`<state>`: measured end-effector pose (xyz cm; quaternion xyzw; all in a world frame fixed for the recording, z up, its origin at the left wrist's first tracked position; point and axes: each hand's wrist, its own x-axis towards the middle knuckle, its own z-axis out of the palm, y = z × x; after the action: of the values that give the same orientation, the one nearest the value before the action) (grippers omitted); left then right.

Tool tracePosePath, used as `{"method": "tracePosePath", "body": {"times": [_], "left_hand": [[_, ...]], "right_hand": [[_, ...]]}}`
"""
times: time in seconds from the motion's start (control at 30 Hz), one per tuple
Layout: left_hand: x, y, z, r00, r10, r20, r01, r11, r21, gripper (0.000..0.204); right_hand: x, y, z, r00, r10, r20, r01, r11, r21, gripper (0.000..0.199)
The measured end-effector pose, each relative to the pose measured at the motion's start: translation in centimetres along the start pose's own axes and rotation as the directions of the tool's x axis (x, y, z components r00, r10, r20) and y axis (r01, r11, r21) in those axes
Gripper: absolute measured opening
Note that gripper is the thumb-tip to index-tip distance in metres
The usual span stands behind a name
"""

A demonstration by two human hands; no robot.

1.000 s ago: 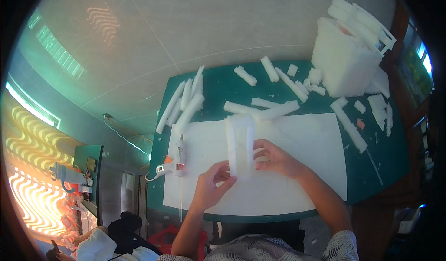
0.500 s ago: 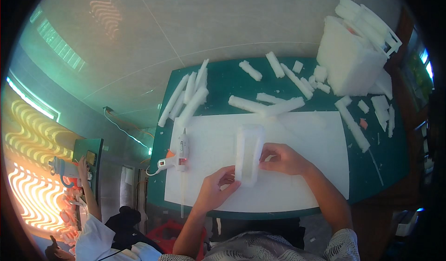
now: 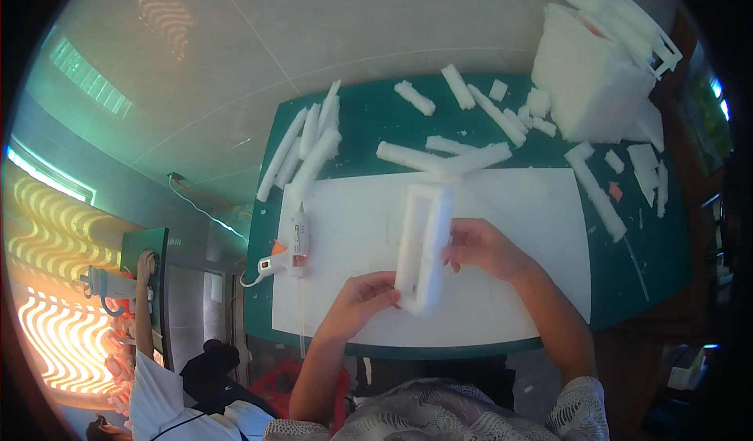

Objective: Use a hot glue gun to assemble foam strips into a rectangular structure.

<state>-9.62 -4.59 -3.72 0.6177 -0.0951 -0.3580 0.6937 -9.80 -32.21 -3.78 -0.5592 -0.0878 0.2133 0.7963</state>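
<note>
A white foam frame (image 3: 436, 256), long and rectangular with an opening through its middle, is held up above the white board (image 3: 514, 315). My left hand (image 3: 365, 304) grips its lower left corner between thumb and fingers. My right hand (image 3: 480, 246) pinches its right long side. To the left, a white hot glue gun (image 3: 296, 251) with an orange part lies on the board, a glue stick (image 3: 303, 315) jutting toward me from its back end.
Foam strips (image 3: 318, 158) lie at the far left of the green table (image 3: 369, 115), more foam strips (image 3: 447, 157) beyond the board. A big white foam box (image 3: 584, 76) stands far right near small offcuts. Another person's arm (image 3: 143, 307) reaches over a table at left.
The foam frame has tilted in my hands, so its right outer side now shows more. The whole view has shifted slightly, and the other person's arm has moved.
</note>
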Motion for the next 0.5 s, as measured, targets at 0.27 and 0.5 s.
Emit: {"method": "tracePosePath", "body": {"times": [0.27, 0.5], "left_hand": [[-0.1, 0.7, 1.4, 0.979, 0.136, -0.151, -0.14, 0.99, -0.017, 0.037], [-0.3, 1.4, 3.6, 0.798, 0.602, -0.024, -0.435, 0.604, 0.668, 0.057]], "right_hand": [[0.1, -0.6, 0.1, 0.959, 0.132, -0.252, -0.052, 0.952, 0.301, 0.027], [0.0, -0.8, 0.4, 0.957, 0.156, -0.245, -0.082, 0.954, 0.288, 0.026]]}}
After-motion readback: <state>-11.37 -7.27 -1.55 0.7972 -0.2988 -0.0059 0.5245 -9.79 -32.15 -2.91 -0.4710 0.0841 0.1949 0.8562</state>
